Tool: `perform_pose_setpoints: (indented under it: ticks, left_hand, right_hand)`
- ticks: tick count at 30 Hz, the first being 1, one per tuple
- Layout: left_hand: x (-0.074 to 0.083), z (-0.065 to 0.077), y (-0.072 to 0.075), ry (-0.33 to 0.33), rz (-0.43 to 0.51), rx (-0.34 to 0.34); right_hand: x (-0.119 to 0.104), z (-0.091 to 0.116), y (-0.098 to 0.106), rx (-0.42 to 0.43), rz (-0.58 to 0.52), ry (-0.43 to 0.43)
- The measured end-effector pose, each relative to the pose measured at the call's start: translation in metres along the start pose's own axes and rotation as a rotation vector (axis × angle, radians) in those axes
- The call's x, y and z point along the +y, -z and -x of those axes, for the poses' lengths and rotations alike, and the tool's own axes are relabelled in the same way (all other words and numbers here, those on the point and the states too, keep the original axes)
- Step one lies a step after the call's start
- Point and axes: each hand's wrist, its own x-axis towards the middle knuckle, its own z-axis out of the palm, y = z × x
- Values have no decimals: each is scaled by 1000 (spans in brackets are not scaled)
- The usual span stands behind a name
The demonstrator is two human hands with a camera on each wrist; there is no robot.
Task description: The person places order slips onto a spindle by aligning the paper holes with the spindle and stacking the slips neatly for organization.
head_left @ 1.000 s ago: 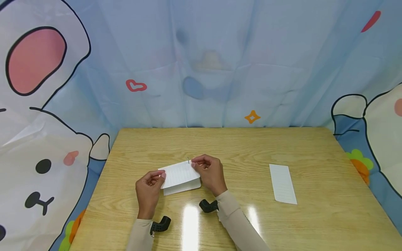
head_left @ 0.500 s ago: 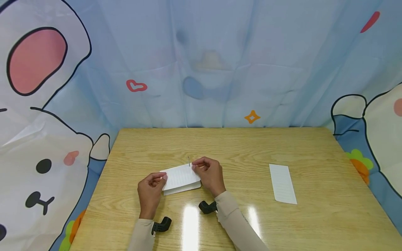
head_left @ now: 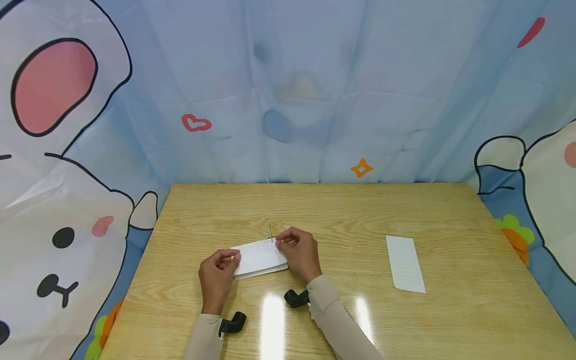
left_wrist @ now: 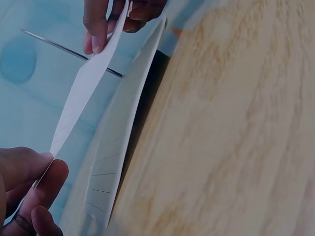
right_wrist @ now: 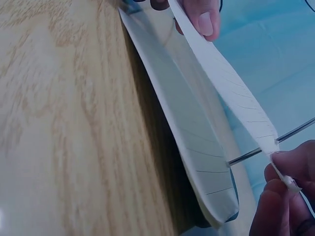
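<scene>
Between both hands is a lined white paper sheet (head_left: pixel 258 254), held level over a second lined sheet (left_wrist: pixel 110 157). My left hand (head_left: pixel 217 280) pinches its left end between thumb and fingers. My right hand (head_left: pixel 302 256) pinches the right end, close beside a thin upright metal spike (right_wrist: pixel 299 129). The spike passes through the upper sheet near its far edge and runs down to the lower sheet. In the right wrist view a gap shows between the two sheets. Dark shadow and a dark edge show beneath the lower one; what supports it is mostly hidden.
Another lined white sheet (head_left: pixel 406 264) lies flat on the wooden table (head_left: pixel 342 210), to the right of the hands. A blue cartoon-printed curtain (head_left: pixel 396 90) hangs behind the table's back edge.
Both hands have lowered the upper sheet toward the lower one. More of the spike now stands above it, and the gap at the front has narrowed.
</scene>
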Motion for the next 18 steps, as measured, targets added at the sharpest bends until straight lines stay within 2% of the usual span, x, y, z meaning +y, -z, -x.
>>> perform_pose_setpoints:
  ticks: [8, 18]
  left_hand:
    - [-3, 0, 0, 11, -66, 4]
    - [-7, 0, -3, -24, -132, -5]
  right_hand:
    - [4, 1, -4, 1, 67, -11]
    - [9, 0, -8, 26, 127, -5]
